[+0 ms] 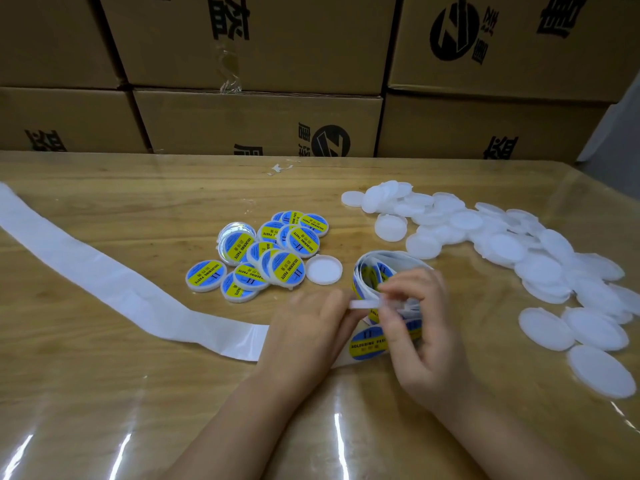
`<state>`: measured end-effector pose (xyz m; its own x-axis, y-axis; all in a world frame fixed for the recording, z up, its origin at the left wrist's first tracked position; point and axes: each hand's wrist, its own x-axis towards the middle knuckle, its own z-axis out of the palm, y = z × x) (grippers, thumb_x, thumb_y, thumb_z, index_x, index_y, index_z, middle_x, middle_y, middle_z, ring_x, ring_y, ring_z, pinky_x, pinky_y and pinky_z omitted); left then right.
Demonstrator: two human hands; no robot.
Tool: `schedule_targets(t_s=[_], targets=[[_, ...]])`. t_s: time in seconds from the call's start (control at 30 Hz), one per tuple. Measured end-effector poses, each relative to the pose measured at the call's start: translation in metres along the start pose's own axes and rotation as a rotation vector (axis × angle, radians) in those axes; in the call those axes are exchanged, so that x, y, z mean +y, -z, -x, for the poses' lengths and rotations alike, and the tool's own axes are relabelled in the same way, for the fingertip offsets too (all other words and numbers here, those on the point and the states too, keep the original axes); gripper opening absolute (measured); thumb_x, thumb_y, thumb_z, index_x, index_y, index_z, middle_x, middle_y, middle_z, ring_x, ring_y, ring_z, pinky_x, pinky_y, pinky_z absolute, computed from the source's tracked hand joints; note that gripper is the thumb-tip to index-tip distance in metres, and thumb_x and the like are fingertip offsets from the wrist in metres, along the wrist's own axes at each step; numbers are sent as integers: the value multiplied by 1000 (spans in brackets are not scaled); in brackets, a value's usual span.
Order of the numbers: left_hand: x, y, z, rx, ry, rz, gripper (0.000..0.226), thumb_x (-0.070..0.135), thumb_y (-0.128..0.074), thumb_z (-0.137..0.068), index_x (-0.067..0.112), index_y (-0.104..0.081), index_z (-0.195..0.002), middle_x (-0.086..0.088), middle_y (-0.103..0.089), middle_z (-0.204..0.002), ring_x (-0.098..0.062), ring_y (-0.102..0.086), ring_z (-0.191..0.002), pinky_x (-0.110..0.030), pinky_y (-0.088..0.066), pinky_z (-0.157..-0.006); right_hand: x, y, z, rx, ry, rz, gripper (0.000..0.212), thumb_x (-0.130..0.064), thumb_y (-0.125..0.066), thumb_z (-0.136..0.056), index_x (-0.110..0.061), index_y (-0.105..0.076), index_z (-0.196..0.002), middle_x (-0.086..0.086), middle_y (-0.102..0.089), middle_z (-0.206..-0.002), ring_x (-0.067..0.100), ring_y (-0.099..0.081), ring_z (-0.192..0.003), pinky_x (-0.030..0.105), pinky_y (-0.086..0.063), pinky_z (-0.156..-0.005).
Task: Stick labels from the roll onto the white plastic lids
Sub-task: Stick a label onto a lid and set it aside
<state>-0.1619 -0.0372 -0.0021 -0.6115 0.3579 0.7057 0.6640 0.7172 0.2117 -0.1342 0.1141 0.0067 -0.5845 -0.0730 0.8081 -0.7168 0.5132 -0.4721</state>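
Between my two hands a white plastic lid is held edge-on, just above the label roll. My left hand grips the lid's left side. My right hand pinches its right side, fingers curled over the roll's blue-and-yellow labels. One label on the backing strip shows below the lid. Several labelled lids lie in a pile at centre. Blank white lids spread across the right side.
The empty white backing strip trails left across the wooden table, which is under clear film. One blank lid lies open side up beside the labelled pile. Stacked cardboard boxes wall off the back edge.
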Motion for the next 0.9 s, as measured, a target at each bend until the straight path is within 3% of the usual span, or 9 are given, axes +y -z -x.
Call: schedule_targets(t_s=[0.07, 0.13, 0.23, 0.4, 0.5, 0.6, 0.67, 0.77, 0.9], targets=[[1, 1, 1, -2, 25, -32, 37, 41, -33, -97, 16, -56, -83, 4, -55, -50, -19, -52, -42, -28, -34, -36, 6, 2, -2, 57, 6, 87, 19, -12, -42, -88, -18, -50, -104, -11, -49, -99, 10, -49, -92, 43, -42, -77], [2, 3, 1, -1, 44, -50, 31, 42, -27, -99, 20, -45, -87, 3, -51, -44, -19, -48, -36, -21, -28, -33, 11, 2, -3, 91, -9, 148, 19, -10, -39, -88, -18, -49, -102, -11, -48, -98, 8, -47, -91, 43, -41, -77], [0, 5, 0, 34, 119, -31, 16, 37, -40, -90, 21, -39, -88, 0, -51, -41, -21, -49, -33, -19, -27, -31, 16, 3, -2, 103, -35, 184, 16, -11, -39, -86, -19, -48, -96, -9, -50, -93, 10, -48, -88, 35, -35, -81], [-8, 9, -1, 114, 120, -10, 15, 34, -43, -87, 20, -41, -93, -2, -54, -43, -24, -52, -35, -19, -30, -28, 16, 1, -3, -175, 105, 387, 22, -25, -52, -82, -21, -59, -103, -16, -62, -85, 12, -52, -76, 31, -31, -77], [-14, 9, 0, 139, 148, 54, 17, 39, -39, -93, 22, -42, -93, -3, -58, -49, -25, -56, -42, -24, -38, -32, 17, 0, -3, -214, 150, 415, 27, -27, -56, -82, -26, -58, -108, -18, -62, -84, 11, -50, -76, 31, -29, -79], [-16, 7, 3, 106, 313, 245, 19, 47, -40, -87, 28, -43, -90, 6, -48, -46, -17, -49, -46, -30, -37, -41, 15, 0, -1, -248, 170, 309, 23, -18, -56, -85, -25, -59, -106, -19, -61, -89, 12, -49, -80, 28, -28, -85], [-20, 4, 4, 95, 364, 316, 22, 50, -40, -85, 29, -45, -88, 7, -42, -44, -8, -43, -47, -22, -30, -44, 12, -1, -1, -257, 152, 230, 21, -16, -55, -86, -25, -60, -103, -20, -57, -91, 11, -48, -81, 26, -29, -86], [-20, 7, 1, 131, 266, 189, 19, 40, -46, -87, 23, -51, -80, 10, -36, -42, -9, -39, -46, -22, -27, -41, 5, -3, -1, -271, 102, 139, 18, -17, -54, -87, -28, -59, -100, -20, -51, -89, 9, -48, -83, 26, -33, -83], [-17, 7, 1, 157, 97, 18, 39, 38, -46, -91, 7, -64, -75, 1, -56, -48, -20, -52, -39, -26, -39, -35, -1, -5, 0, -279, 77, 64, 17, -15, -53, -87, -28, -58, -98, -19, -54, -87, 5, -46, -84, 29, -37, -78]])
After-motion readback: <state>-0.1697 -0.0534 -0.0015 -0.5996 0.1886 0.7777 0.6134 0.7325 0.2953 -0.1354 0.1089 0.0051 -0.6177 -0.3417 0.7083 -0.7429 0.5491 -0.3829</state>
